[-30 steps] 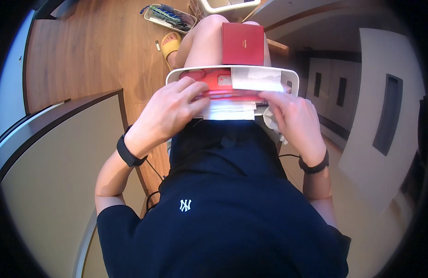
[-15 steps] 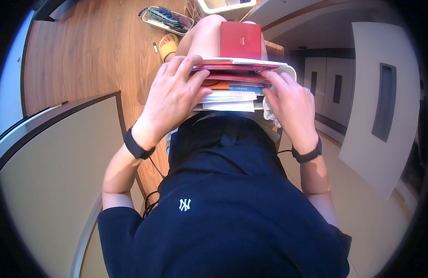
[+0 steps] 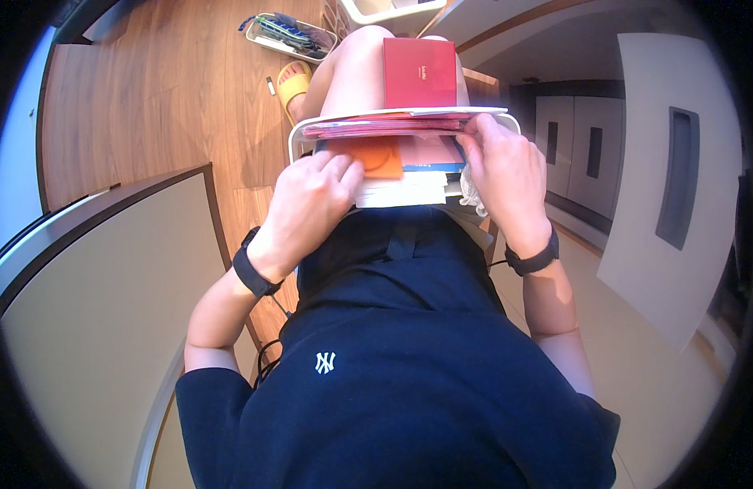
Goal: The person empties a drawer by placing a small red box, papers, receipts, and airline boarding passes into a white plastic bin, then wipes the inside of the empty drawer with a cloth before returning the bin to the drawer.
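Note:
A white bin (image 3: 295,145) rests across my lap, packed with upright paper items. My right hand (image 3: 507,167) pinches the right end of a bundle of red envelopes (image 3: 384,125), which leans against the far wall of the bin. My left hand (image 3: 315,191) is closed, its fingers curled at the lower left of an orange envelope (image 3: 378,156); its fingertips are partly hidden, and I cannot see what they hold. Behind the orange envelope shows a pink sheet (image 3: 429,150) with a blue edge. White papers (image 3: 402,191) stand nearest my body.
A red square box (image 3: 420,73) lies on my thighs beyond the bin. On the wooden floor (image 3: 164,106) stands a tray (image 3: 291,39) of dark, cord-like items, beside a white container (image 3: 392,11). A cabinet door (image 3: 673,179) hangs open at right; a pale panel (image 3: 116,301) stands at left.
My left hand has left the red envelopes and come down and nearer to me. The red envelopes now lean to the far side, uncovering more of the orange envelope and pink sheet.

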### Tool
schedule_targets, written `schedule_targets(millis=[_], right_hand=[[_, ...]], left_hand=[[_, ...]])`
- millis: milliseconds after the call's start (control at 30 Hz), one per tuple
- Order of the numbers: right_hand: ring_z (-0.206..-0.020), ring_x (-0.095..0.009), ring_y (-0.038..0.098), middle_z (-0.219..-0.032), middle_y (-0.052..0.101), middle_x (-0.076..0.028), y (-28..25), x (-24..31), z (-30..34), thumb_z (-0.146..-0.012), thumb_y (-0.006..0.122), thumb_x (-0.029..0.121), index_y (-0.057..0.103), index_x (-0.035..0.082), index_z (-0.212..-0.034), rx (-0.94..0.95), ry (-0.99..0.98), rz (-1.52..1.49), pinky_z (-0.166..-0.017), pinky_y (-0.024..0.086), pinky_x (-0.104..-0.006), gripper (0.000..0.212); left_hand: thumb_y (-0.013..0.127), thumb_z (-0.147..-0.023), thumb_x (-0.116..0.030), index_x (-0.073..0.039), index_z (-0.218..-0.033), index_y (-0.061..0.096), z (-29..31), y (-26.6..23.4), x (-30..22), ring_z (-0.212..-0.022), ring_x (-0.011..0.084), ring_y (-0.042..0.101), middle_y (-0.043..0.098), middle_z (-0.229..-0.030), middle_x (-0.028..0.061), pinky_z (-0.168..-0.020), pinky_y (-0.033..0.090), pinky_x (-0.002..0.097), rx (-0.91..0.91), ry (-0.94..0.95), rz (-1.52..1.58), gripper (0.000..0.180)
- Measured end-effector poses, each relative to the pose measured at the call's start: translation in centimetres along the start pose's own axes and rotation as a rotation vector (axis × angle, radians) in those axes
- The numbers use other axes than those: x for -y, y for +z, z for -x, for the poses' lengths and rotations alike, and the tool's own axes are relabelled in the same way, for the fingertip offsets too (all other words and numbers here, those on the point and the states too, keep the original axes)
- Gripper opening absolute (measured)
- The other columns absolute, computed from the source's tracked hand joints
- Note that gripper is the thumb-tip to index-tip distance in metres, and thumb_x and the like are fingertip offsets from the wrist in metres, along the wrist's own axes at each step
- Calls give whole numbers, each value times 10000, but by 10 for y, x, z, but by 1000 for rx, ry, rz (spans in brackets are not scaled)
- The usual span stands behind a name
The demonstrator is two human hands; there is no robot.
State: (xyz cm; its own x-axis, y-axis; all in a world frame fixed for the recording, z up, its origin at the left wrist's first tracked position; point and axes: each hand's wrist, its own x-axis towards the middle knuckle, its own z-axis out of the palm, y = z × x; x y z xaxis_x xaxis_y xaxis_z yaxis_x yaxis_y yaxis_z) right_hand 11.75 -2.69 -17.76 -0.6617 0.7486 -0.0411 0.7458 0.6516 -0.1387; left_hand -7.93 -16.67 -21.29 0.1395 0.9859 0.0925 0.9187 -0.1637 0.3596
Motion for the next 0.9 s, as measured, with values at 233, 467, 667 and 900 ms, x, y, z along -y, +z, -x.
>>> schedule_targets(millis=[233, 467, 667, 900], right_hand=[[-680, -304, 663, -762, 675, -123, -4, 1, -1, -839, 651, 182, 589, 67, -879, 24, 23, -59, -598, 523, -396, 136], [-688, -306, 662, -769, 676, -123, -6, 0, -4, -842, 647, 186, 586, 66, -882, 52, 15, -96, -604, 523, -396, 141], [-698, -310, 652, -783, 667, -116, -5, -3, -7, -851, 637, 191, 569, 68, -875, 67, 32, -125, -603, 510, -406, 142], [-689, -320, 643, -782, 661, -122, -5, -1, 2, -845, 641, 174, 559, 67, -898, 82, 70, -167, -586, 489, -418, 145]], left_hand=[[620, -792, -73, -46, -890, 626, 11, -3, -7, -833, 241, 669, 664, -885, 89, -671, 547, 326, -122, 86, 162, 102], [658, -756, 91, -27, -988, 629, 0, -37, 13, -780, 216, 693, 673, -934, 110, -670, 555, 281, -523, -137, 376, 263], [648, -859, -29, 15, -1215, 427, -54, -38, 90, -854, 183, 677, 648, -1014, 129, -707, 579, 255, -408, -551, 1152, 421], [633, -878, -79, 48, -1156, 521, -107, 22, 140, -920, 179, 662, 648, -1041, 131, -781, 569, 267, -254, -699, 1354, 325]])
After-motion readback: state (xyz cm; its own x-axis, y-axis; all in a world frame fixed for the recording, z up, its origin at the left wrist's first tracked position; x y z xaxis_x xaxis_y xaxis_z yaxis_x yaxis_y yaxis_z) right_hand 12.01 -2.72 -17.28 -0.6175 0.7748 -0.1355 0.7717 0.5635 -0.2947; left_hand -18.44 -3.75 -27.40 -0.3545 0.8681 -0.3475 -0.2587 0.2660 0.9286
